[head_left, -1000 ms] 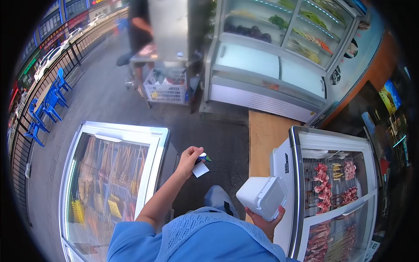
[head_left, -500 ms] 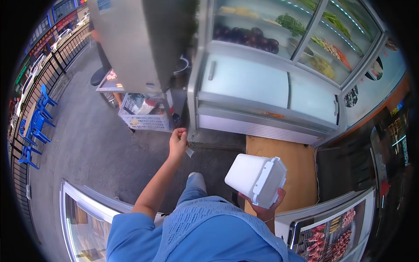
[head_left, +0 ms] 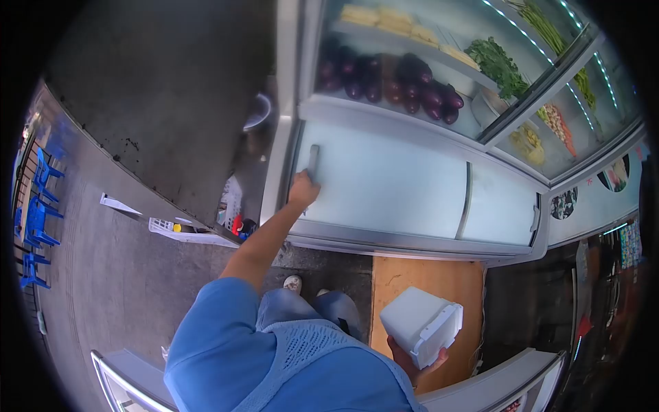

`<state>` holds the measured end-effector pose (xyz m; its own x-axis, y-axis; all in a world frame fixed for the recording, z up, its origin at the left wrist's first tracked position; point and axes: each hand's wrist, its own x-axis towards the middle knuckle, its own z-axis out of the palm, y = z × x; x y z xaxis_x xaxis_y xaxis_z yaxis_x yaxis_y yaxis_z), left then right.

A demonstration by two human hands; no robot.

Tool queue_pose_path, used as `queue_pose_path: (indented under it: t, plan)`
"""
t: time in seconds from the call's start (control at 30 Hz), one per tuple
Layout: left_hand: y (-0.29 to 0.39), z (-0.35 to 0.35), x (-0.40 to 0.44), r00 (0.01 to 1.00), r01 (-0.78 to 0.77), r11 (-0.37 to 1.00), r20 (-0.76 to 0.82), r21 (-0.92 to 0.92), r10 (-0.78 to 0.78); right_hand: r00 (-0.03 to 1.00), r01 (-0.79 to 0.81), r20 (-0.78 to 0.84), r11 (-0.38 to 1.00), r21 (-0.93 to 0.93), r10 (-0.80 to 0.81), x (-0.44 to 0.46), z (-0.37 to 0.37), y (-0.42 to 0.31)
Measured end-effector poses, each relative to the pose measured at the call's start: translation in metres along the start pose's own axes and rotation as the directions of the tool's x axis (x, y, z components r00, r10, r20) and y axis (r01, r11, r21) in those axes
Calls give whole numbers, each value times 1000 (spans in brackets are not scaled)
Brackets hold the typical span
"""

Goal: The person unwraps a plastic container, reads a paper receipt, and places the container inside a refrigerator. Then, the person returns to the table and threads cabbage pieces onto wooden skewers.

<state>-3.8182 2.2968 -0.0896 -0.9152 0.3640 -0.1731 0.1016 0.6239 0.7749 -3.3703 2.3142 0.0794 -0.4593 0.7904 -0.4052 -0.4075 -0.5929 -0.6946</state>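
Note:
My left hand is closed at the lower end of a grey handle. That handle is on the pale sliding door of a refrigerated display cabinet. The fingertips are partly hidden, and I cannot see whether the small translucent scrap from before is still in them. In my right hand is a white lidded plastic box, gripped from below near its clip-on lid. The box is tilted, its lid facing right and downward.
Eggplants and leafy greens fill glass shelves above the door. A dark metal panel stands close on my left, a white basket beneath it. Wooden board covers the floor ahead. Blue chairs stand far left.
I have come closer to the cabinet. My left hand has reached forward from mid-air to the door handle. The white box stays in my right hand.

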Motion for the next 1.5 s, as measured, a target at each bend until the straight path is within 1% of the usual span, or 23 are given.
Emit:
queue_pose_path:
  t: [0.03, 0.1, 0.17, 0.23, 0.27, 0.37, 0.4, 0.47, 0.53, 0.6, 0.63, 0.7, 0.77, 0.8, 0.87, 0.9, 0.93, 0.97, 1.13, 1.3, 1.37, 1.43, 1.5]
  plan:
    - [8, 9, -2, 992, 25, 992, -129, 121, -10, 998, 7, -56, 1000, -10, -8, 9, 4, -3]
    - [15, 22, -18, 987, 105, 989, -131, 105, -91, 997, -39, -74, 998, -42, 36, 25, 9, -13]
    - [24, 35, -16, 958, 105, 994, -264, -34, -110, 996, -6, -90, 994, -110, -4, 58, 0, -17]
    - [47, 49, -25, 973, 118, 993, -195, -32, -122, 995, -85, 52, 996, -36, 87, 91, -14, -30]
    - [58, 61, -29, 983, 116, 993, -142, -38, -120, 985, 99, 164, 954, -284, -53, 105, -23, -28]
    - [101, 114, -39, 999, 41, 998, 18, -55, -40, 994, -8, 107, 999, 50, 3, 141, -29, -48]
    - [115, 135, -41, 995, 13, 997, 103, -74, -5, 981, -18, 192, 1000, -11, 19, 149, -22, -54]
    - [144, 181, -42, 976, -56, 990, 203, -129, 82, 945, -222, 274, 967, 127, 181, 166, -1, -73]
    - [166, 214, -40, 966, -88, 982, 226, -165, 125, 973, -168, 173, 982, 82, 152, 182, 8, -75]
    - [178, 231, -32, 790, -203, 944, 525, -260, 315, 981, -115, 162, 993, 39, 107, 205, 5, -71]
    - [174, 232, -35, 791, -197, 946, 528, -258, 309, 984, -89, 157, 996, 18, 85, 217, 4, -69]
    - [151, 225, -43, 892, -14, 868, 386, -496, 235, 936, -205, 274, 975, -88, 222, 252, -1, -65]
    - [86, 216, -38, 958, 66, 882, 276, -467, 75, 884, -279, 353, 951, -130, 307, 281, 21, -50]
    - [79, 171, -48, 935, 271, 859, 330, -435, -128, 853, -344, 367, 929, -139, 371, 299, 26, -36]
    - [51, 102, -81, 918, 395, 767, 250, -505, -308, 763, -484, 390, 855, -185, 516, 328, 47, -9]
    - [19, 85, -97, 955, 290, 754, 131, -589, -266, 700, -554, 396, 802, -224, 594, 338, 62, 3]
    - [15, 53, -118, 920, 362, 716, 104, -597, -378, 662, -573, 415, 778, -257, 624, 352, 70, 20]
    - [-7, 31, -140, 929, 297, 707, 23, -641, -370, 622, -588, 434, 755, -291, 651, 369, 74, 39]
    - [-34, -45, -241, 727, 350, 617, -211, -705, -653, 667, -554, 314, 732, -398, 675, 450, 83, 134]
    - [-26, -46, -295, 587, 380, 493, -208, -783, -782, 765, -475, 175, 726, -497, 620, 505, 95, 179]
    - [-20, -42, -293, 592, 390, 500, -205, -773, -779, 737, -493, 202, 718, -491, 644, 522, 95, 189]
    - [-16, -38, -291, 601, 406, 499, -188, -766, -777, 847, -301, 116, 648, -700, 518, 512, 112, 178]
    - [-17, -35, -278, 662, 415, 532, -156, -738, -733, 873, -312, 55, 641, -701, 484, 516, 101, 180]
